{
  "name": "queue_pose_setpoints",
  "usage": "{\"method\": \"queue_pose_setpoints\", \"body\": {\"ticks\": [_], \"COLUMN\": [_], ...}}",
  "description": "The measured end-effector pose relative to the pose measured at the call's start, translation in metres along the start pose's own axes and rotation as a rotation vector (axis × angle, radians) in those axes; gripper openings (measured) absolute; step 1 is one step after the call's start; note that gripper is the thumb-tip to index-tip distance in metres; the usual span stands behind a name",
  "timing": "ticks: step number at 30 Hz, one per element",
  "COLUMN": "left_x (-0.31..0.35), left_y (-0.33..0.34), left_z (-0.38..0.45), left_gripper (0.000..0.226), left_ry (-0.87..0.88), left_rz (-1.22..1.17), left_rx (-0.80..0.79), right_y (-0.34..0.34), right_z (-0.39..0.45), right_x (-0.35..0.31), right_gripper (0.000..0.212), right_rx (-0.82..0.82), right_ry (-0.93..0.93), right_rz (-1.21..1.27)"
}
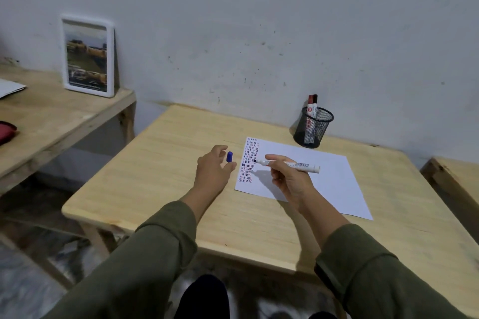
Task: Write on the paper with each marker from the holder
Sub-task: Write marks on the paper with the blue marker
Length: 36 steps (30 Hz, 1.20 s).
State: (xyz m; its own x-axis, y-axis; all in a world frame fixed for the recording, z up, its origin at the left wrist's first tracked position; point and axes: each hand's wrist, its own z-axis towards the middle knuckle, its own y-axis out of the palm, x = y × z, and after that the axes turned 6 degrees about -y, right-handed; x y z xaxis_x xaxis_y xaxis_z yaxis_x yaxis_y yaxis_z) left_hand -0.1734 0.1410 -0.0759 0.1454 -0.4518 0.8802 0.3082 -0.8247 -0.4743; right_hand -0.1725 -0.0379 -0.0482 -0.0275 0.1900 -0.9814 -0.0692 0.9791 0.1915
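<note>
Wooden table (pixel 160 189): right hand (pixel 290 179) grips marker (pixel 290 164); left hand (pixel 213 167) loose, cap (pixel 229 156) contact unclear.

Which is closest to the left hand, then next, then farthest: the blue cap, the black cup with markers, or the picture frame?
From the left hand, in the head view:
1. Blue cap: right at the fingertips, on the table.
2. Black cup: to the right, at the back by the wall.
3. Picture frame: far left, on the other table, leaning against the wall.

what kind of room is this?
Probably a plain home or study room: bare wooden tables against a scuffed white wall, a mesh pen holder, a framed picture.
</note>
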Motion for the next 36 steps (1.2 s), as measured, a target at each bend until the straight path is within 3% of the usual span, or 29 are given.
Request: {"method": "queue_pose_setpoints", "body": {"ticks": [6,10,15,36], "left_x": [-0.014,-0.017,-0.017,-0.015], "left_y": [-0.012,-0.014,-0.019,-0.022], "left_z": [-0.018,-0.021,-0.020,-0.022], "left_gripper": [0.069,0.076,0.082,0.088], "left_ry": [0.053,0.095,0.116,0.103], "left_rz": [0.129,0.194,0.224,0.205], "left_rx": [-0.079,-0.115,-0.170,-0.178], "right_y": [0.012,0.025,0.027,0.025], "right_z": [-0.008,-0.019,-0.019,-0.019], "right_x": [0.008,0.010,0.016,0.023], "right_gripper": [0.007,0.012,0.012,0.015], "right_rx": [0.081,0.017,-0.006,-0.051], "right_ry": [0.025,0.008,-0.053,-0.040], "right_rz": [-0.144,-0.140,-0.321,-0.357]}}
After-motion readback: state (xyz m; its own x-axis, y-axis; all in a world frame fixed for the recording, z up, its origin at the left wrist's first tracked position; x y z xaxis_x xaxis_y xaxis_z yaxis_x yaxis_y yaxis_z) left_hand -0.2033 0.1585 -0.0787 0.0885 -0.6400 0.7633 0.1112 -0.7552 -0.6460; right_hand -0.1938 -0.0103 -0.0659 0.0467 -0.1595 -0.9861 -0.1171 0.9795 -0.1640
